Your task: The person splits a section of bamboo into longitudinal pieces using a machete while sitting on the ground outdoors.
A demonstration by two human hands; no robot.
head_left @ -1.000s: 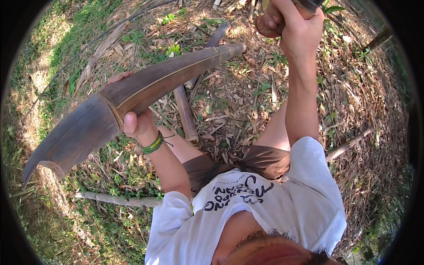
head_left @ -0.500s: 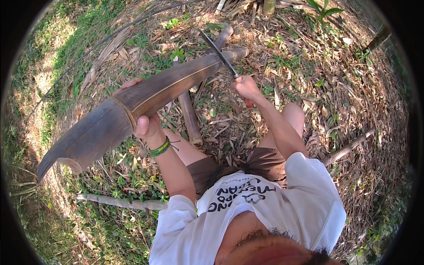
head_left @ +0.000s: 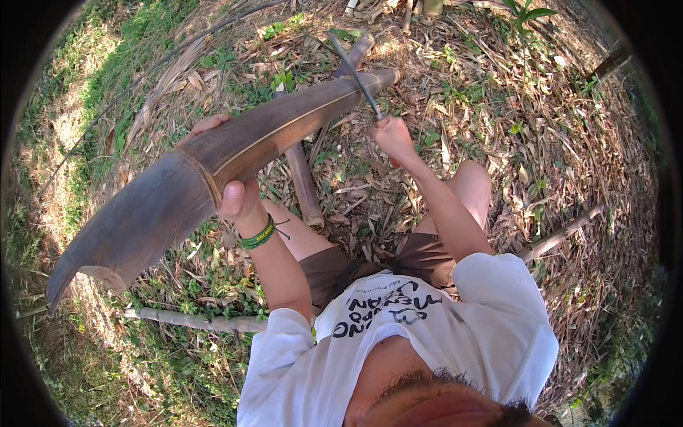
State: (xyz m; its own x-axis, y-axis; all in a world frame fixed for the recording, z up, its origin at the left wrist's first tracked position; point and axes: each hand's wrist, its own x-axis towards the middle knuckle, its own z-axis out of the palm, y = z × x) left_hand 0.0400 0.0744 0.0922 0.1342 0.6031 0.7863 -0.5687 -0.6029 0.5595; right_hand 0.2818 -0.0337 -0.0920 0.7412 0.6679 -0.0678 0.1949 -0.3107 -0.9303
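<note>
A long bamboo piece (head_left: 277,127), brown-grey with a ringed joint and a pale lengthwise line, slants from near left to far right. Its near end is cut open into a curved, pointed tip. My left hand (head_left: 240,202) is closed around it at the joint, thumb on the near side and fingers at the far edge. In the fist of my right hand (head_left: 393,138) is a long knife (head_left: 356,72). Its narrow dark blade crosses the bamboo close to the far end; whether the edge bites in cannot be made out. My right fingers hide most of the handle.
Beneath the bamboo, a shorter brown length of bamboo (head_left: 304,185) lies on the leaf litter, with another piece (head_left: 356,55) beyond. A pale branch (head_left: 192,322) lies at left, and a second branch (head_left: 565,233) at right. Green plants grow along the left side.
The bamboo has shifted slightly left and toward me. My right hand has turned the blade a little, and its flat shows less. Both grips stay the same.
</note>
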